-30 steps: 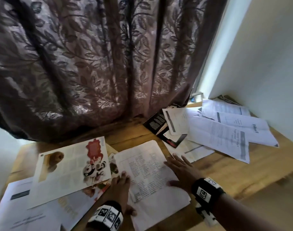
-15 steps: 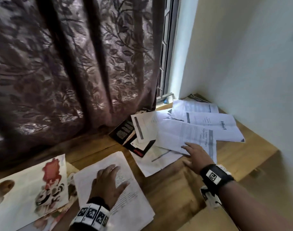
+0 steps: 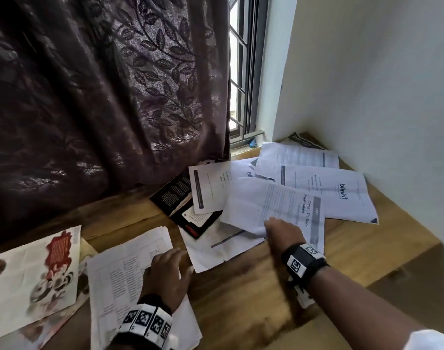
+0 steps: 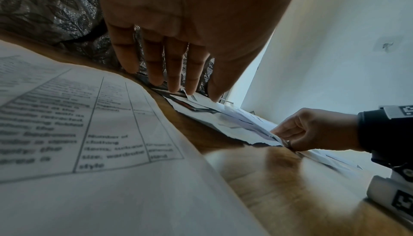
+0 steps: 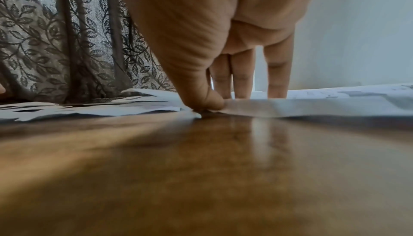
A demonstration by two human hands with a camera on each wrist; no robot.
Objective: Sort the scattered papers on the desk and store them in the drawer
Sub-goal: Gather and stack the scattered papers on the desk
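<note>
A white sheet (image 3: 342, 195) by the wall carries the brand "blinkit". The sheet (image 3: 286, 208) overlapping it reads "Organization". On the stapled pages (image 4: 93, 133) near me, a table cell says "Number of clothing items... style".

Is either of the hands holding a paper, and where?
The right hand pinches the near edge of a printed sheet. The left hand only lies flat on the table-printed stack.
</note>
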